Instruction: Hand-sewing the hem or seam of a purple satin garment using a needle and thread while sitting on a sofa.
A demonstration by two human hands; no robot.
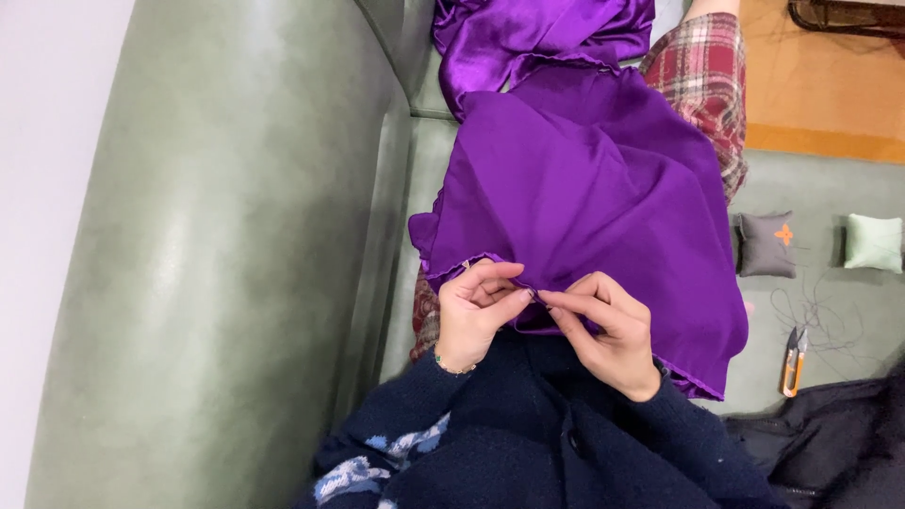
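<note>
A large purple satin cloth lies spread over my lap and runs up to the back of the sofa. My left hand pinches the cloth's near hem between thumb and fingers. My right hand grips the same hem just to the right, its fingertips meeting those of the left hand. Whether a needle sits between the fingers is too small to tell. My dark blue knitted sleeves fill the bottom of the view.
I sit on a grey-green sofa. To the right lie a dark grey pincushion, a pale green cushion, orange-handled thread snips and loose dark thread. A black garment lies bottom right. Plaid fabric shows under the cloth.
</note>
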